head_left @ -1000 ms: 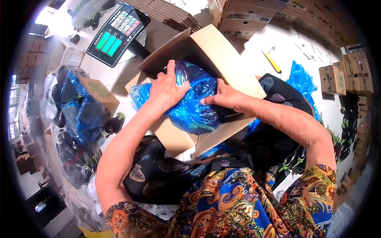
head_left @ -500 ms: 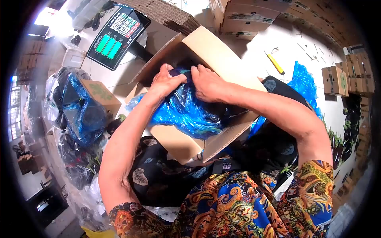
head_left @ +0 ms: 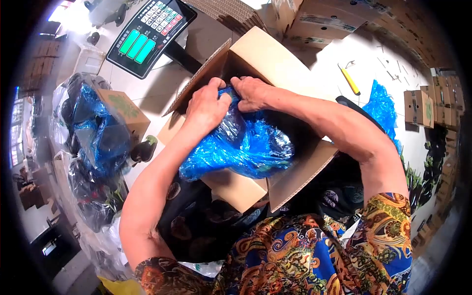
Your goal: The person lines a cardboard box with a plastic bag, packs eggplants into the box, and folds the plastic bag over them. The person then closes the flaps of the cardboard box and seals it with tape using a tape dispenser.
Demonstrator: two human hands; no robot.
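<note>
An open cardboard box stands in front of me with its flaps folded out. A thin blue plastic bag lines it and spills over the near flap. Dark, glossy rounded shapes, apparently eggplants, show through the film. Near the box's far corner, my left hand is closed on gathered bag film. Right beside it, my right hand pinches the bag with its fingers bent down. Both hands' fingertips are partly hidden by the film and the box.
A scale display stands behind the box at the left. Bagged goods and a loose eggplant lie at my left. To the right are a yellow-handled tool, blue film and a small carton. Flat cardboard lies behind.
My hands have come closer together at the bag's far edge. The film in front has shifted, and more dark shapes show through it. The whole view has shifted slightly.
</note>
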